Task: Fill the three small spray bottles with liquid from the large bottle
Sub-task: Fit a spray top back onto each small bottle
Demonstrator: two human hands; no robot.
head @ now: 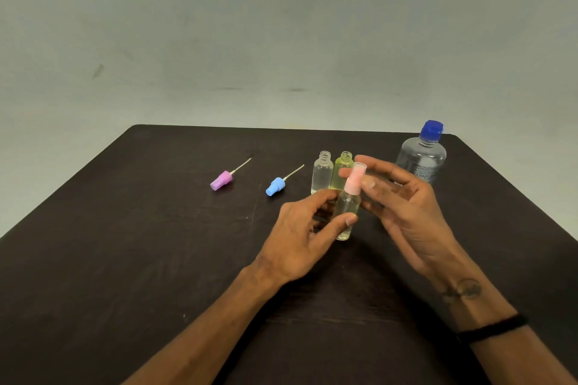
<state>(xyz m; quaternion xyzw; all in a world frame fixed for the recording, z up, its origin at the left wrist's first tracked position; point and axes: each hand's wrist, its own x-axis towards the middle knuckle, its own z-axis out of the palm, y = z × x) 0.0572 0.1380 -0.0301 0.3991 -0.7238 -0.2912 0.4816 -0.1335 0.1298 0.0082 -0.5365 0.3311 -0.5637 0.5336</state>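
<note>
My left hand (pixel 305 228) grips a small clear spray bottle (pixel 346 208) by its body, just above the table. The bottle carries a pink spray head (pixel 355 180), and the fingertips of my right hand (pixel 403 200) pinch that head. Behind it stand two small uncapped bottles side by side: a clear bottle (pixel 322 172) and a yellowish bottle (pixel 341 170). The large clear bottle (pixel 422 155) with a blue cap stands upright at the back right.
Two loose spray heads with dip tubes lie on the dark table (pixel 125 259): a purple spray head (pixel 222 180) at left and a blue spray head (pixel 276 186) nearer the bottles. A grey wall rises behind the table's far edge.
</note>
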